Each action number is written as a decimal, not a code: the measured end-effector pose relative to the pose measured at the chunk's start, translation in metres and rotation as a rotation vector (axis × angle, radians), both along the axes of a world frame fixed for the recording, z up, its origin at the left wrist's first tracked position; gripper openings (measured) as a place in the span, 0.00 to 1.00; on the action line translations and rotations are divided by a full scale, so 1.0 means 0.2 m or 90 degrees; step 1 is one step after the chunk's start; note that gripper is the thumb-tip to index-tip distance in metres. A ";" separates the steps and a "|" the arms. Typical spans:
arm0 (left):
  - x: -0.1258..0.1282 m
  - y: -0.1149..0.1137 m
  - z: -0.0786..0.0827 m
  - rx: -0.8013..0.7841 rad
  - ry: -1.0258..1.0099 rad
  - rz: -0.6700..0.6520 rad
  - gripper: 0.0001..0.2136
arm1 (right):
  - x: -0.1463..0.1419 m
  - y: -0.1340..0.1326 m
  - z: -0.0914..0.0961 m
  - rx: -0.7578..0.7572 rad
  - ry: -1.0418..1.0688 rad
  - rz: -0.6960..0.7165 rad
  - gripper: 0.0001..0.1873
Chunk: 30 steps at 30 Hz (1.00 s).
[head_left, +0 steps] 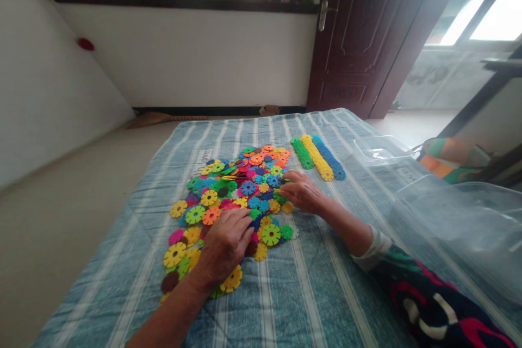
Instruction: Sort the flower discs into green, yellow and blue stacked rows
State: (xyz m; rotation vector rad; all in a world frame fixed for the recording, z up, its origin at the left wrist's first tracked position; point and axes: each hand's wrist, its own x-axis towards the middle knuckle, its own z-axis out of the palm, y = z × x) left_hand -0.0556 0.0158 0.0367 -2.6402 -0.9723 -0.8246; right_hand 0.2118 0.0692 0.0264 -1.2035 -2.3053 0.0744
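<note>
Colourful slotted plastic discs [248, 188], shaped like flowers, lie in a loose pile on a striped bedcover [310, 261]. My left hand [226, 240] rests palm down on the near part of the pile, its fingers stretched over the discs beside a green disc [255, 213]. At the pile's right edge, my right hand [302, 191] touches the discs with slightly bent, parted fingertips; I see nothing held in it. Beyond it lie three overlapped rows of discs: a short green row [302, 153], a yellow row [317, 157] and a blue row [328, 157].
A clear plastic box [383, 148] stands at the cover's far right, with a larger clear container [457, 223] nearer me. Past the far edge are a white wall [196, 60] and a dark red door [359, 32]. An orange and green bundle [448, 160] lies at the right.
</note>
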 end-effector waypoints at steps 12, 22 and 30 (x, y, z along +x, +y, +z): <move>0.01 -0.02 0.01 -0.032 -0.003 -0.005 0.10 | 0.02 -0.01 -0.01 0.083 0.040 -0.066 0.09; 0.02 -0.02 0.00 -0.033 -0.015 -0.013 0.08 | 0.01 -0.03 0.00 0.033 -0.041 0.038 0.07; 0.02 -0.02 0.01 -0.056 -0.026 -0.007 0.09 | 0.01 -0.04 0.02 0.006 -0.061 0.032 0.08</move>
